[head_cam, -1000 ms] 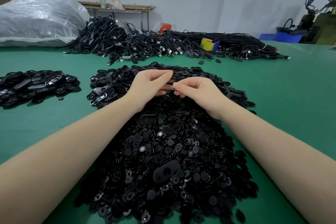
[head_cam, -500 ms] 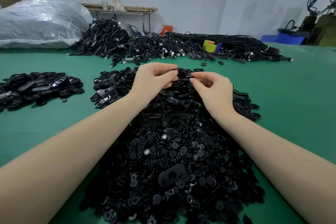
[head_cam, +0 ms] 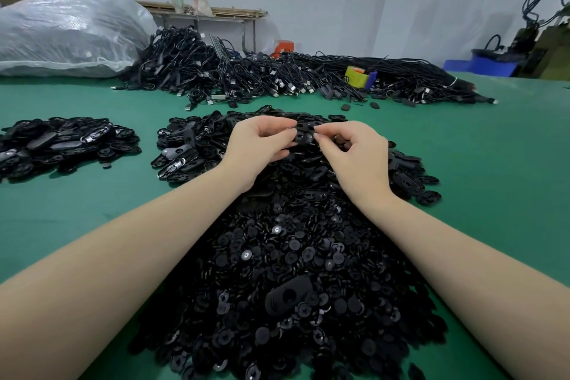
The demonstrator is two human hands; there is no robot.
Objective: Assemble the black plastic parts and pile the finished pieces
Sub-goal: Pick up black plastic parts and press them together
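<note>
A big heap of small round black plastic parts [head_cam: 287, 281] lies in front of me on the green table, with one oval black shell [head_cam: 288, 295] on top of it. Behind it sits a heap of oval black shells [head_cam: 197, 145]. Over that far heap my left hand [head_cam: 259, 145] and my right hand [head_cam: 354, 154] meet, and both pinch one black plastic piece [head_cam: 303, 134] between fingertips. More small black parts sit curled inside my right hand's fingers. A separate pile of black oval pieces [head_cam: 64, 142] lies at the left.
A long tangle of black cables [head_cam: 277, 77] runs across the back of the green table [head_cam: 493, 179]. A large clear plastic sack [head_cam: 68, 31] stands at the back left. A yellow tape roll [head_cam: 357, 77] sits among the cables. Blue bins [head_cam: 484, 63] stand at far right.
Both hands have stayed together over the far heap. The fingers have shifted on the black piece, and the right hand's fingertips now pinch it closer to the left hand.
</note>
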